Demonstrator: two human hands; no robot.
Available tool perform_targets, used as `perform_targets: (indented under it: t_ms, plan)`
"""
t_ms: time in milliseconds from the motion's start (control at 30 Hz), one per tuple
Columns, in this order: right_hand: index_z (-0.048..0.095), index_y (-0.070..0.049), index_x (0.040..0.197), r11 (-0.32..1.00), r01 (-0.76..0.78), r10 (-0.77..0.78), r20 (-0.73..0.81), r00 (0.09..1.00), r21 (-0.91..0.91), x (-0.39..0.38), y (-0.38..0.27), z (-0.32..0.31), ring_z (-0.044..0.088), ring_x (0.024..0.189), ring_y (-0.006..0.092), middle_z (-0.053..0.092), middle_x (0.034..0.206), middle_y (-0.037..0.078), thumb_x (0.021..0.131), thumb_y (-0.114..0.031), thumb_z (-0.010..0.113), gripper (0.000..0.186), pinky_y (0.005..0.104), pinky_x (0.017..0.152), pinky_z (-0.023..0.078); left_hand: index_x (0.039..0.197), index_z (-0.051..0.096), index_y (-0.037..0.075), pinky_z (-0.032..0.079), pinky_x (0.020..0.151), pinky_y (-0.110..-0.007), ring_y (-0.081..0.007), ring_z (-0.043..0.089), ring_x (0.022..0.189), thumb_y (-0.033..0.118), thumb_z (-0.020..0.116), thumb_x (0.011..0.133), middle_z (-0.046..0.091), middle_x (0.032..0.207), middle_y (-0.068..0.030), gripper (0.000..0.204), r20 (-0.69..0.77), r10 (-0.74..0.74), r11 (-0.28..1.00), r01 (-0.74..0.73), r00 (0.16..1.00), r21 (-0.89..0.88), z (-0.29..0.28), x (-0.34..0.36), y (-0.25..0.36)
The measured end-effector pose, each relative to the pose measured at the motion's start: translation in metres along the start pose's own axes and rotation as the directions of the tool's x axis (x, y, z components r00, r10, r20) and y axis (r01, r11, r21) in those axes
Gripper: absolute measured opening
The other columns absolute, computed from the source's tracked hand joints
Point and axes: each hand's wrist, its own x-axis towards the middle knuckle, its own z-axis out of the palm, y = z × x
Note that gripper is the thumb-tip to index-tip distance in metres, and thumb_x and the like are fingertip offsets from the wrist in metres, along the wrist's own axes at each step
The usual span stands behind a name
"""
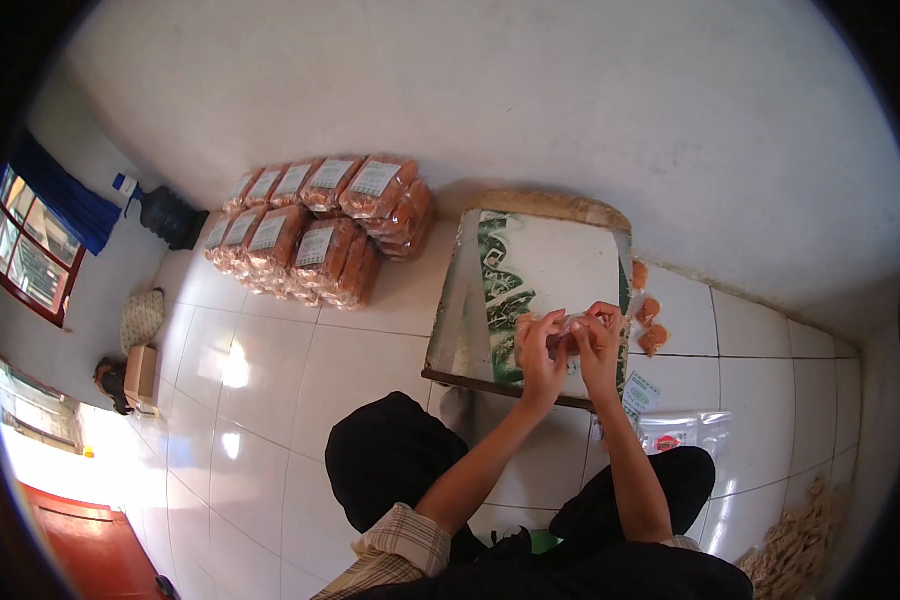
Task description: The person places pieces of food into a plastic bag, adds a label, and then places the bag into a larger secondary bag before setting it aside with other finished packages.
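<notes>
My left hand (pixel 542 355) and my right hand (pixel 596 342) are close together over the low board with a white and green top (pixel 560 250). Both have fingers pinched on a clear plastic packet (pixel 573 326), whose lower part and contents are mostly hidden by my fingers. Just right of the board, several small orange-brown pieces (pixel 652 311) lie on the white tiles. Below them are printed paper labels (pixel 641 391) and flat clear plastic bags (pixel 707 432), beside my right forearm.
Stacked bagged orange-brown packs (pixel 315 250) stand against the wall at back left. Further left are a water jug (pixel 170 215), a cardboard box (pixel 140 375) and a red door (pixel 85 550). A pale tangled heap (pixel 790 545) lies at lower right. My crossed legs border the board's front.
</notes>
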Motion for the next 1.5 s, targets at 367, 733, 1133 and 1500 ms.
perform_targets:
  t_ms: [367,733,1133,1500]
  plan:
    - [0.058,-0.006,0.090,0.913,0.233,-0.207,0.114,0.972,-0.335,0.019,-0.019,-0.039,0.044,0.092,0.0289,0.049,0.094,0.009,0.069,-0.004,0.068,0.023,0.0380,0.081,0.038,0.095,0.053,0.002,0.036,0.093,-0.042,-0.0308,0.052,0.084,-0.002,0.060,0.074,0.057,0.086,-0.0110,0.023,-0.084,0.159,0.985,-0.153,0.984,0.073,0.001,0.014,-0.002]
    - [0.053,-0.002,0.096,0.868,0.353,-0.345,0.088,0.934,-0.349,0.025,-0.018,-0.014,0.046,0.092,0.0317,0.049,0.098,0.013,0.068,0.000,0.064,0.030,0.0394,0.079,0.041,0.094,0.053,0.004,0.036,0.092,-0.044,-0.0291,0.054,0.085,-0.007,0.060,0.072,0.059,0.085,-0.0091,0.026,-0.031,0.287,0.937,-0.274,0.957,0.216,0.000,0.033,-0.008]
    - [0.057,-0.003,0.085,0.913,0.250,-0.235,0.084,0.968,-0.322,-0.013,-0.030,-0.020,0.049,0.092,0.0283,0.052,0.095,0.010,0.066,0.001,0.067,0.022,0.0372,0.076,0.042,0.103,0.056,0.003,0.038,0.090,-0.039,-0.0240,0.057,0.085,-0.010,0.062,0.070,0.061,0.090,-0.0077,0.035,0.006,0.279,0.941,-0.275,0.960,0.197,-0.013,-0.005,0.010]
    - [0.061,-0.002,0.084,0.893,0.389,-0.393,0.028,0.919,-0.227,-0.020,-0.016,-0.017,0.057,0.083,0.0282,0.059,0.086,0.010,0.067,0.011,0.061,0.022,0.0358,0.069,0.048,0.112,0.056,0.003,0.041,0.082,-0.039,-0.0256,0.055,0.085,-0.009,0.062,0.069,0.058,0.086,-0.0090,0.045,0.038,0.211,0.958,-0.214,0.977,0.191,-0.016,-0.010,0.017]
